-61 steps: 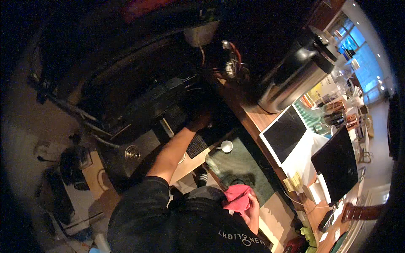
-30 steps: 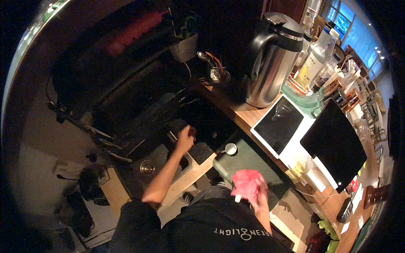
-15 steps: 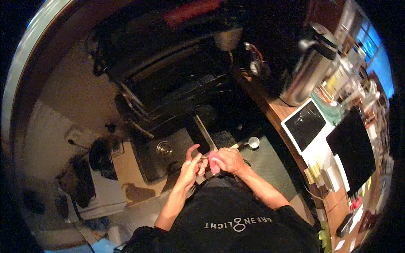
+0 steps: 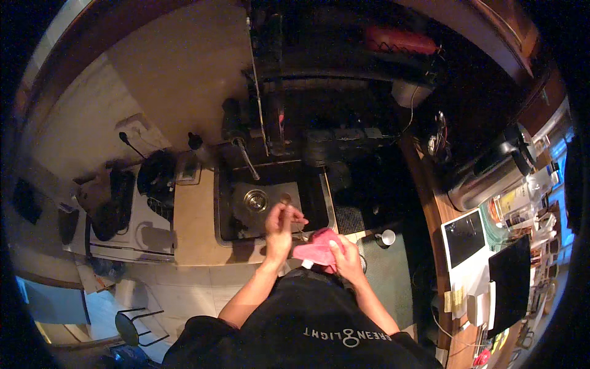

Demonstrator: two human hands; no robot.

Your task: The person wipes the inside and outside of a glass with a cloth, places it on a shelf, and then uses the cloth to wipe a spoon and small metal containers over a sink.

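My right hand (image 4: 348,261) grips a pink-red cloth (image 4: 316,251), which hangs spread out and bunched to the hand's left, with a small white patch at its lower edge. Just left of the cloth, over the front edge of the sink (image 4: 330,206), my left hand (image 4: 283,227) has its fingers curled. A small rounded, dull end (image 4: 286,198) juts up beyond these fingers; dim light and blur hide what it is. Inside the dark sink basin a round metal drain strainer (image 4: 256,200) shows, and a faucet (image 4: 247,158) reaches over it from the back.
A white cup (image 4: 386,238) is right of the cloth. Along the right counter stand a metal thermos pot (image 4: 491,178), a white-framed tablet (image 4: 464,240) and bottles. Left of the sink sits a dark round appliance (image 4: 157,175). A stool (image 4: 128,329) is at lower left.
My hands have moved apart, and the pink cloth, bunched in my right hand before, now hangs more spread out. The view has swung, so the sink appears more squarely ahead.
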